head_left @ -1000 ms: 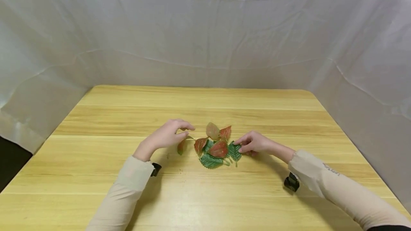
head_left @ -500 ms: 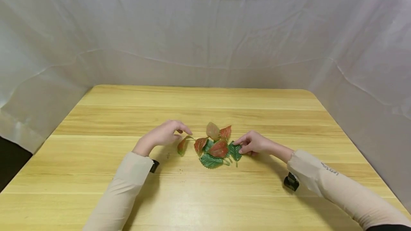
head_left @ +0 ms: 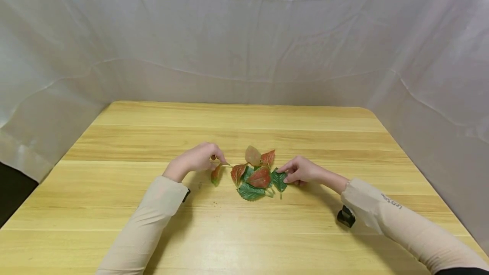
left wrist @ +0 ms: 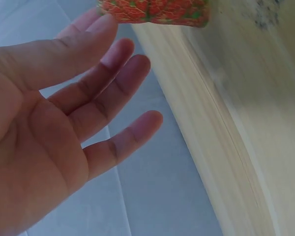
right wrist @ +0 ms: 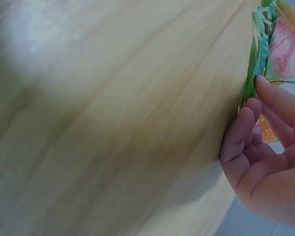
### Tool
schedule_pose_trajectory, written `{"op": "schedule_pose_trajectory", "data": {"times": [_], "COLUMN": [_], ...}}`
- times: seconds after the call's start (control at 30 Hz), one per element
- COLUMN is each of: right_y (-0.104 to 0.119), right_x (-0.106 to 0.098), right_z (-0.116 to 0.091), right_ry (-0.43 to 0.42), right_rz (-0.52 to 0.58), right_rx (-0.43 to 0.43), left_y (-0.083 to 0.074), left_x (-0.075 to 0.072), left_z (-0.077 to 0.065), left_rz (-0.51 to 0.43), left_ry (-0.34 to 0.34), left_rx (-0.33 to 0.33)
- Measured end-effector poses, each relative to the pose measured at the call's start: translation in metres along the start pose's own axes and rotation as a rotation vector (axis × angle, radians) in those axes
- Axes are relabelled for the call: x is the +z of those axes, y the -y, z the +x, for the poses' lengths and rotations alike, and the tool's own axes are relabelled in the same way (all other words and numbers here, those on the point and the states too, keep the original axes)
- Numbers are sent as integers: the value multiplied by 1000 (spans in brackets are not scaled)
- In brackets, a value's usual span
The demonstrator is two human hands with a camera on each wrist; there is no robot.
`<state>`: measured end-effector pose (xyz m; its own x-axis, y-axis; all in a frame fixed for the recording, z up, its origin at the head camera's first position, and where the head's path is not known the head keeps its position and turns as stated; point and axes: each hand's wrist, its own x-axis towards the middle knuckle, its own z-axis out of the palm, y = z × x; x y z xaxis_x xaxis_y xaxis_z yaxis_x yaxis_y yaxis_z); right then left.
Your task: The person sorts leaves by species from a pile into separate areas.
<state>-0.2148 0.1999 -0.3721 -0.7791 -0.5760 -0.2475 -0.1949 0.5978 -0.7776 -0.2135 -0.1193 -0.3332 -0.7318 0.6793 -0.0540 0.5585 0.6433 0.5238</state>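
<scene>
clearly veined, serrated green leaf (head_left: 279, 180); red leaf (left wrist: 157, 12) green-flecked

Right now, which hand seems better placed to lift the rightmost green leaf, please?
Probably the right hand: it pinches that green leaf, while the left hand is across the leaf pile.

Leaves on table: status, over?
Left hand at leftmost leaf, grip unclear. Right hand pinches rightmost green leaf. Overlapping leaves between hands; nothing seen blocking either.
</scene>
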Motion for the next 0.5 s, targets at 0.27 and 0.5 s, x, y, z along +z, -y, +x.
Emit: {"op": "schedule_pose_trajectory", "data": {"times": [0.27,0.5], "right_y": [0,0], "right_x": [0,0], "right_z": [0,0], "right_ry": [9,6], "right_rz": [3,4], "right_rx": [-14,-19], "left_y": [0,4], "left_x": [-1,-2], "left_z": [0,-1], "left_rz": [61,30], "left_ry": [-12,1], "left_rx": [-10,28]}}
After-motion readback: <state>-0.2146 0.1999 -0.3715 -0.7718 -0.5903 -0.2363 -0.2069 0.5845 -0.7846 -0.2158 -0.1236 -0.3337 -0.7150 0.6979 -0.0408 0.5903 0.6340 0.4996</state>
